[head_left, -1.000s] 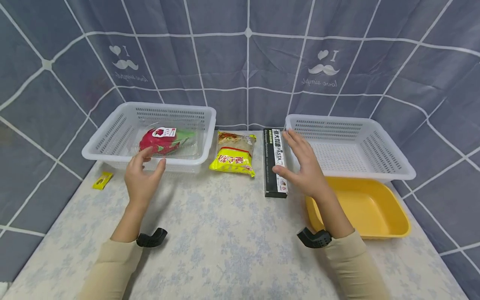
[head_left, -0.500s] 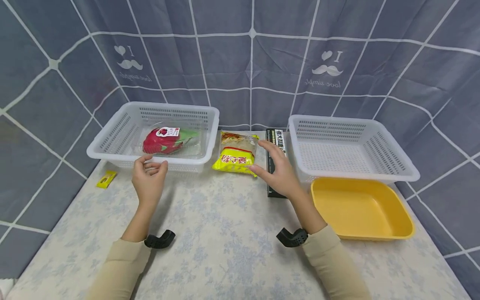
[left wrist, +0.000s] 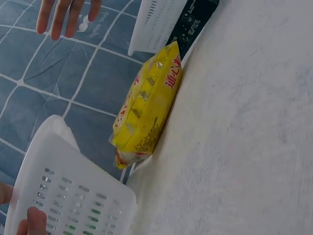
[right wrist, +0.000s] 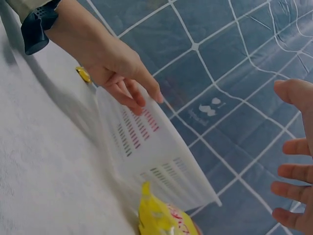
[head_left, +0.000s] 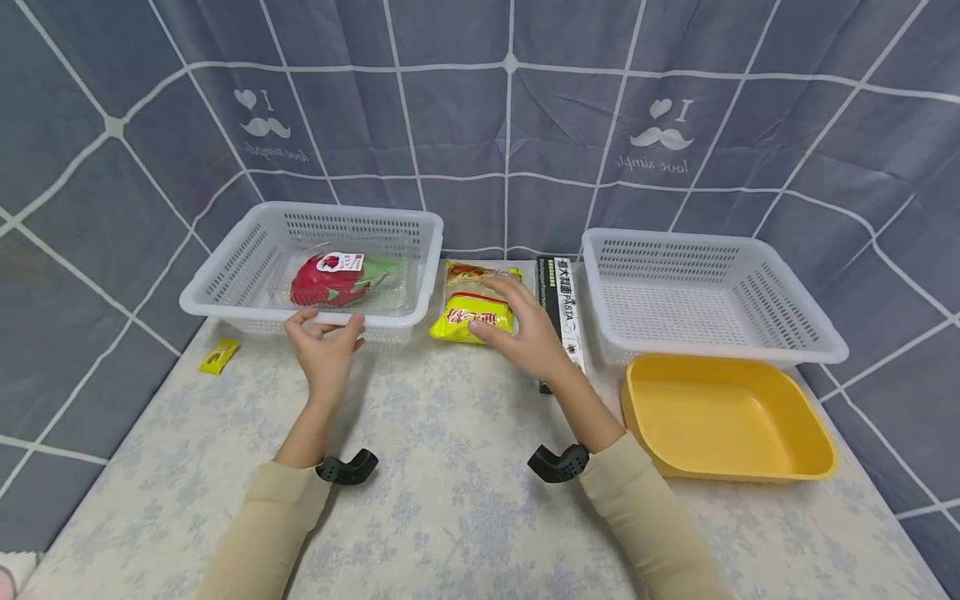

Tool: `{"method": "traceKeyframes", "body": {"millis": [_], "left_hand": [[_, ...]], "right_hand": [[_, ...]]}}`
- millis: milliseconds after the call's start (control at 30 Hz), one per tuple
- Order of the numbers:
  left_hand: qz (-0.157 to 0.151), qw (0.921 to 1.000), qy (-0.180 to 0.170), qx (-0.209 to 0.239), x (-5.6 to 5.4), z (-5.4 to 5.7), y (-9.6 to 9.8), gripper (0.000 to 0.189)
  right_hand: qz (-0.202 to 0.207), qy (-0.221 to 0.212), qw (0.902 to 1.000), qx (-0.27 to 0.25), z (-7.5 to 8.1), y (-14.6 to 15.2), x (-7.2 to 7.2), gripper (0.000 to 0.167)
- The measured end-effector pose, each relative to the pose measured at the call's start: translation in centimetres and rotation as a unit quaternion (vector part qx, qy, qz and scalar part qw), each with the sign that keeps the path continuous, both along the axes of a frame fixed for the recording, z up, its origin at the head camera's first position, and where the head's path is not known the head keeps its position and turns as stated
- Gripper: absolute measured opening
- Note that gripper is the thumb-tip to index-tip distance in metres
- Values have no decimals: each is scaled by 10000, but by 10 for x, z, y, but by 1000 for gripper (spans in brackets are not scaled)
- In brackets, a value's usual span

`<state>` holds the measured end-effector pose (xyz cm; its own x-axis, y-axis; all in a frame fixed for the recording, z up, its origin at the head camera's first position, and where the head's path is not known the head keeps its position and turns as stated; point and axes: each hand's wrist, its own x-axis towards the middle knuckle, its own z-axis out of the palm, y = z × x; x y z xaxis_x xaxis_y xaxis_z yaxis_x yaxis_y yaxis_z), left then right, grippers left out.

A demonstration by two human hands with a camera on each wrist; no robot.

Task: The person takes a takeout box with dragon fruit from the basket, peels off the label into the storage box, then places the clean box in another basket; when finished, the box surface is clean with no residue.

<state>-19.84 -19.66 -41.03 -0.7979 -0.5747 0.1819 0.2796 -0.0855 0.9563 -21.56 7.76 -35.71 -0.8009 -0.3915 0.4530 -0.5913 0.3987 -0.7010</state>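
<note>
In the head view, my left hand (head_left: 324, 354) is at the front rim of the left white basket (head_left: 197, 300). In the left wrist view, its fingers (left wrist: 35, 223) lie on both sides of the rim, pinching it. Inside the basket sits a dragon fruit (head_left: 322, 283) in a clear plastic box. My right hand (head_left: 528, 337), fingers spread, hovers over a yellow bag of macaroni (head_left: 457, 321) and hides part of it. Nothing is in its grasp; the right wrist view shows the fingers (right wrist: 293, 171) apart from the bag (right wrist: 159, 220).
A black and white pasta box (head_left: 566, 312) lies right of the bag, partly behind my right arm. Further right stand a second white basket (head_left: 720, 354) and, in front of it, a yellow tub (head_left: 720, 425). A small yellow packet (head_left: 220, 356) lies at the left on the patterned tablecloth (head_left: 450, 500).
My right hand has moved left from over the pasta box to above the macaroni bag. My left hand has moved right and its fingers have closed on the basket's front rim.
</note>
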Motion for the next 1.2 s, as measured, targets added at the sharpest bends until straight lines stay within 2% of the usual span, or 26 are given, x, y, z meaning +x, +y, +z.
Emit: {"method": "traceKeyframes", "body": {"millis": [267,433,533,733,900,1000,1200], "left_hand": [[-97,9982,167,565,-4,3,5,57],[-199,9968,358,682,-6,2,6,57],[-150,9960,487,732,-7,0,6,56],[-108,9952,648,725,-7,-3,7,56],[-133,9948,664,754,-7,-3,7,57],[-138,9947,652,783,-8,-3,8,56],[-14,9936,734,859,-10,-5,9,53]], "right_hand": [[136,-105,9999,-15,1,-20,-6,65],[202,-16,9998,53,5,-35,-15,61],[253,-194,9994,137,6,-45,-19,60],[463,-750,9956,308,8,-64,-29,61],[574,-1508,9866,-263,10,-78,-42,54],[458,-1946,9782,-564,11,-85,-51,50],[368,-2369,9654,-1022,14,-104,-66,50]]}}
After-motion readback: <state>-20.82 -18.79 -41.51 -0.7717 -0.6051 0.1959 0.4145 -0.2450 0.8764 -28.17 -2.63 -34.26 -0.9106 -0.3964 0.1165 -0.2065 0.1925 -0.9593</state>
